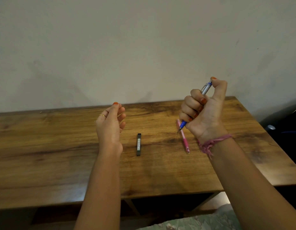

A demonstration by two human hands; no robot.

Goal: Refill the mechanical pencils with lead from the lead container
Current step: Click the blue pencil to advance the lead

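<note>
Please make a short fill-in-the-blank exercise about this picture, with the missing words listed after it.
1. The right hand grips the blue and silver pencil with its thumb pressing the ____ end.
2. The pink pencil lies on the ____.
3. The dark lead container lies between the left hand and the ____ pencil.

Missing words: top; table; pink

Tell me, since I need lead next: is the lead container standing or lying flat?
Lying flat: the lead container rests lengthwise on the table, between the hands, untouched.
</note>
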